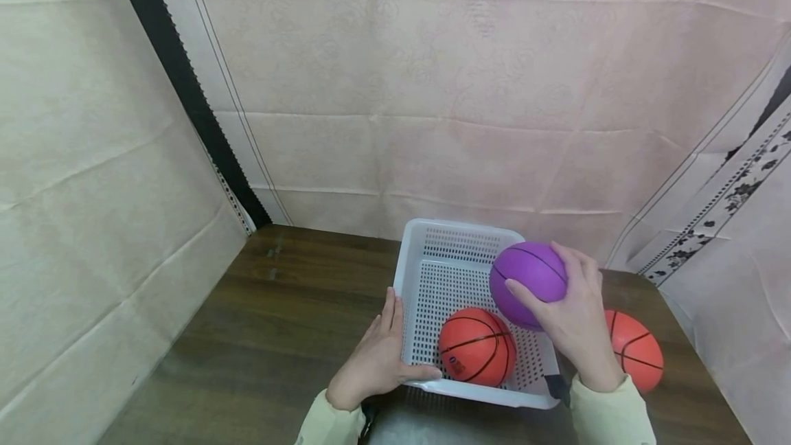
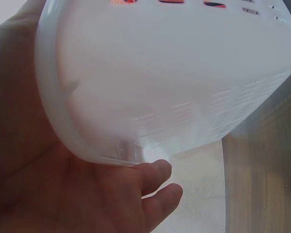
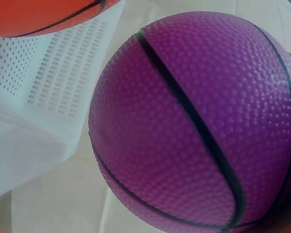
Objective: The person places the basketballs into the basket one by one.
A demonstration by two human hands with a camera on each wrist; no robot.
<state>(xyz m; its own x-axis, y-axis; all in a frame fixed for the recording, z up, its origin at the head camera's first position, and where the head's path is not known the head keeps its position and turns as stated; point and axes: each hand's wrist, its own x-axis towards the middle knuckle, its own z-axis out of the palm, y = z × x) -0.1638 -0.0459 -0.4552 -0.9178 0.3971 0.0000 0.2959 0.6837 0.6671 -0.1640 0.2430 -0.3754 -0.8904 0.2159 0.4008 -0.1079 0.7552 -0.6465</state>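
Note:
A purple toy basketball (image 1: 525, 280) with black seams is gripped by my right hand (image 1: 571, 307), thumb on its near side and fingers over its right. In the head view the ball overlaps the right part of a white perforated plastic basket (image 1: 457, 233). Inside the basket, near its front wall, lies an orange basketball (image 1: 477, 347). My left hand (image 1: 377, 356) rests against the basket's front left corner, thumb along the front rim and fingers extended along the left side. From the left wrist view, the palm and fingers lie against the basket's outer wall (image 2: 174, 63).
A second orange basketball (image 1: 639, 356) sits on the brown wooden table (image 1: 247, 335) to the right of the basket, partly behind my right wrist. Pale cloth curtains (image 1: 432, 88) hang behind the table and at both sides.

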